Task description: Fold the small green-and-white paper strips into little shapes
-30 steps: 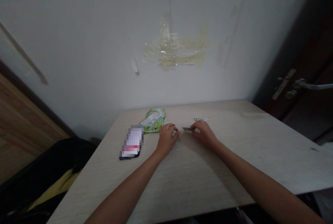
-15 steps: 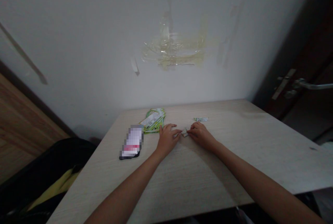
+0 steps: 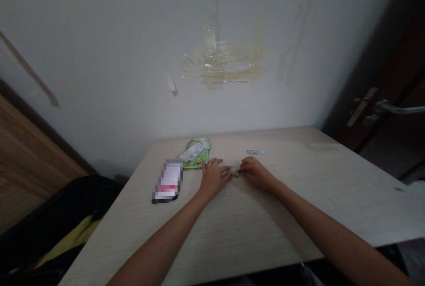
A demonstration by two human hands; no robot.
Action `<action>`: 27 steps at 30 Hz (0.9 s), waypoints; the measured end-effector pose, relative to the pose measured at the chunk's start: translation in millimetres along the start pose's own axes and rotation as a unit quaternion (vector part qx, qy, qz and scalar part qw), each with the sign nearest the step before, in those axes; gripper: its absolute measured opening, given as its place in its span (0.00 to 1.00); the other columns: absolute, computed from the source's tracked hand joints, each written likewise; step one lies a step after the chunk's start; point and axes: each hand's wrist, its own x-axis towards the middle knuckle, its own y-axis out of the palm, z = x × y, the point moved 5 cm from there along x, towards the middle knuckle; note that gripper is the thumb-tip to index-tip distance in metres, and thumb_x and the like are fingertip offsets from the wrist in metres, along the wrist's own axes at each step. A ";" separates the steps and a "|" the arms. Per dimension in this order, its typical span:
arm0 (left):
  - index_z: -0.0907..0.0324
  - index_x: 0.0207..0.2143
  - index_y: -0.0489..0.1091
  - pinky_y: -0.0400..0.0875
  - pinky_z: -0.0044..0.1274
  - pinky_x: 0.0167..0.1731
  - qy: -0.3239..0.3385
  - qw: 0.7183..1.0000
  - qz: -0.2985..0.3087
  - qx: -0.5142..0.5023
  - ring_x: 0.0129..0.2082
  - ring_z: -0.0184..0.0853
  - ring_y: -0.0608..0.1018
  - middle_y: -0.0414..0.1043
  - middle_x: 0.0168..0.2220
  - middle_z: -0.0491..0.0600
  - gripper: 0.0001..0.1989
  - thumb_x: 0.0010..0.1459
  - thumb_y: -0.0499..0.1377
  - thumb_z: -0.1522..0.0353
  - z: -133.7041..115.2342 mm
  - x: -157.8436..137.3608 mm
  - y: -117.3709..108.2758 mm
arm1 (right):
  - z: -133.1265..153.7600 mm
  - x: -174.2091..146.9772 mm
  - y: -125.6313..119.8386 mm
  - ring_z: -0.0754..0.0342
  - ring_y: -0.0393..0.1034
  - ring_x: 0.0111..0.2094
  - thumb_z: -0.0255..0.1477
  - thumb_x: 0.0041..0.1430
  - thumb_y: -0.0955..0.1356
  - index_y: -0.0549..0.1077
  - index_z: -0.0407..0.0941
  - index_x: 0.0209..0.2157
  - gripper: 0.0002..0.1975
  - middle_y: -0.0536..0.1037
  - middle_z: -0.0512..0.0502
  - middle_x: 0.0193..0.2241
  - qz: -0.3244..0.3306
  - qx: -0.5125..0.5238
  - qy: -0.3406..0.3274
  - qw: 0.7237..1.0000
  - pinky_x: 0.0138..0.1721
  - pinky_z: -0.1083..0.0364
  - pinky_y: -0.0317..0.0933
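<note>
Turned since half a second ago, the small greenish scrap [image 3: 235, 172] sits between both hands' fingertips at the pale wood-grain table [image 3: 232, 233]. The left hand [image 3: 214, 177] is loosely spread, the right hand [image 3: 255, 171] bunched; I cannot tell whether either grips it. A phone [image 3: 168, 182] lies leftward. Beyond are flat green-and-white packaging [image 3: 195, 155], any contents hidden, and crinkled clear tape [image 3: 229, 67] on the grey wall [image 3: 116, 78].

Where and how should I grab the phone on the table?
I'd grip the phone by its long edges at the near end, coming from above and the near side. It appears to lie flat with that end toward you, while the green packets crowd its far right corner and your left hand is to its right.
</note>
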 end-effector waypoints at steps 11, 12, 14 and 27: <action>0.42 0.45 0.78 0.38 0.55 0.62 -0.011 1.000 0.010 0.000 0.61 0.48 0.64 0.69 0.56 0.49 0.13 0.56 0.63 0.57 2.2 0.7 1.3 | -7.1 -2.6 2.5 0.49 0.71 0.44 0.20 0.54 0.67 0.81 0.48 0.35 0.12 0.79 0.44 0.37 -0.023 0.042 0.026 0.998 0.50 0.48 0.65; 0.41 0.45 0.78 0.38 0.55 0.62 -0.012 1.000 0.010 0.001 0.61 0.48 0.64 0.69 0.56 0.49 0.13 0.56 0.63 0.56 2.2 0.7 1.6 | -8.1 -2.5 2.5 0.49 0.71 0.44 0.20 0.54 0.67 0.81 0.47 0.35 0.12 0.79 0.44 0.37 -0.026 0.045 0.030 0.998 0.50 0.48 0.65; 0.40 0.45 0.77 0.38 0.56 0.62 -0.011 1.000 0.014 0.001 0.61 0.49 0.63 0.69 0.57 0.49 0.13 0.57 0.63 0.57 1.5 0.7 1.8 | -9.6 -2.2 2.8 0.49 0.71 0.43 0.21 0.55 0.67 0.81 0.47 0.36 0.12 0.78 0.44 0.36 -0.033 0.045 0.037 0.998 0.49 0.48 0.65; 0.40 0.44 0.77 0.37 0.57 0.62 -0.008 1.000 0.021 0.007 0.63 0.46 0.61 0.67 0.58 0.48 0.10 0.62 0.58 0.60 0.0 5.7 1.9 | -13.0 1.6 10.5 0.48 0.67 0.44 0.23 0.58 0.68 0.80 0.45 0.37 0.08 0.74 0.41 0.38 -0.022 -0.015 0.028 0.999 0.49 0.48 0.64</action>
